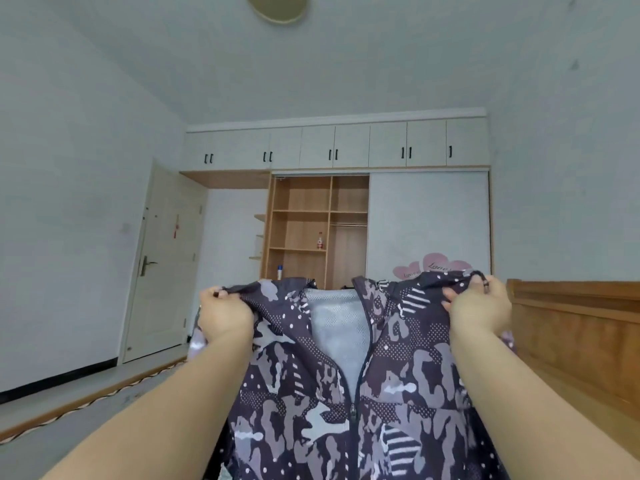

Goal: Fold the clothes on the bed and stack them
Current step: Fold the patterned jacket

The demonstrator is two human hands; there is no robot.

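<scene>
Patterned purple jacket (311, 393) hangs upright in front of the person, zip half open, gripped at both shoulders. Left hand (225, 315) clutches the left shoulder; right hand (479, 306) clutches the right. Behind stands a wardrobe (313, 230), with a wooden bed frame (571, 327) at right.

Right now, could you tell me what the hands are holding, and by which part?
Both hands hold one patterned zip jacket up in the air: the left hand grips its left shoulder, and the right hand grips its right shoulder.
</scene>
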